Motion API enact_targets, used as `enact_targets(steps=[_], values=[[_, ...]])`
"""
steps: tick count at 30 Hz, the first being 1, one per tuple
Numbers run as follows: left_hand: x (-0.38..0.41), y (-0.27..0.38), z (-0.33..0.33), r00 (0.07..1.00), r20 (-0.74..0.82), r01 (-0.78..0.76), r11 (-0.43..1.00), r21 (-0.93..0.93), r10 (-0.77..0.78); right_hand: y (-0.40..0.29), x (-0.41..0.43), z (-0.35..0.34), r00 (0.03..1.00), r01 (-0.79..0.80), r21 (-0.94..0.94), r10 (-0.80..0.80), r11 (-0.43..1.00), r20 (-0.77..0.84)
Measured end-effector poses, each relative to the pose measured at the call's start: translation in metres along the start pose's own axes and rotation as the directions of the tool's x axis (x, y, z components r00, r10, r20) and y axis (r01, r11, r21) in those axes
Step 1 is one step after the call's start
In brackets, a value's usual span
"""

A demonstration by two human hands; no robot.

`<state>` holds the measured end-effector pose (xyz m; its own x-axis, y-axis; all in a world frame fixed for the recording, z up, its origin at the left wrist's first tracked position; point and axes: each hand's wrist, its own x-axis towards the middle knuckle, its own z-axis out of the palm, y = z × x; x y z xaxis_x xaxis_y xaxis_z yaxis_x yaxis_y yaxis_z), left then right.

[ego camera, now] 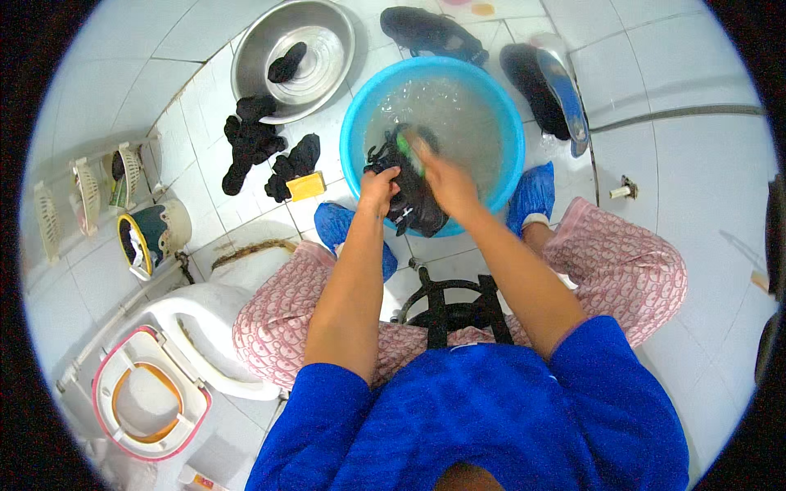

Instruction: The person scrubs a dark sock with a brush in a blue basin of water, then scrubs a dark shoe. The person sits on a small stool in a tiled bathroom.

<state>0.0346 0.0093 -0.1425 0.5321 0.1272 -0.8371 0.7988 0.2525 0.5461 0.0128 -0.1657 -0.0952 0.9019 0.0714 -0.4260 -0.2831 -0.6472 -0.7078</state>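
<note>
A light blue plastic basin [517, 141] holds cloudy, sudsy water. Across its near left rim lies a wet black shoe [424, 205] with laces, gripped near its opening by my left hand [382, 190]. My right hand [447, 178] is closed around a green and whitish scrubbing brush [408, 150], blurred, against the shoe's upper side. Beyond the basin another black shoe [433, 34] lies on the tiles. To the right are a dark insole [534, 89] and a blue, shiny insole [565, 101], leaning by the wall.
A steel basin [245, 67] holds a black sock [287, 62]. More black socks [249, 147] and a yellow soap bar [306, 186] lie on the tiles. At left stand a bin [166, 228], a toilet [215, 362] and a child's toilet seat [98, 399]. Blue shoe covers [533, 193] flank the basin.
</note>
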Motion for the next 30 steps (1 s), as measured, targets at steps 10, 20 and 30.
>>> enact_targets(steps=[10,20,30], values=[[-0.009,-0.001,0.001,1.000,0.028,0.008,0.998,0.067,-0.010,-0.005,0.090,-0.008,0.998,0.055,-0.446,-0.038,0.893,0.048],[0.002,-0.021,-0.016,0.992,0.120,0.047,0.998,-0.034,-0.043,0.032,0.005,-0.034,0.950,-0.301,0.331,0.250,0.894,0.187],[-0.006,0.002,0.023,0.960,0.135,-0.278,0.896,0.345,0.246,-0.019,0.042,-0.011,1.000,0.008,-0.070,-0.008,0.998,0.006]])
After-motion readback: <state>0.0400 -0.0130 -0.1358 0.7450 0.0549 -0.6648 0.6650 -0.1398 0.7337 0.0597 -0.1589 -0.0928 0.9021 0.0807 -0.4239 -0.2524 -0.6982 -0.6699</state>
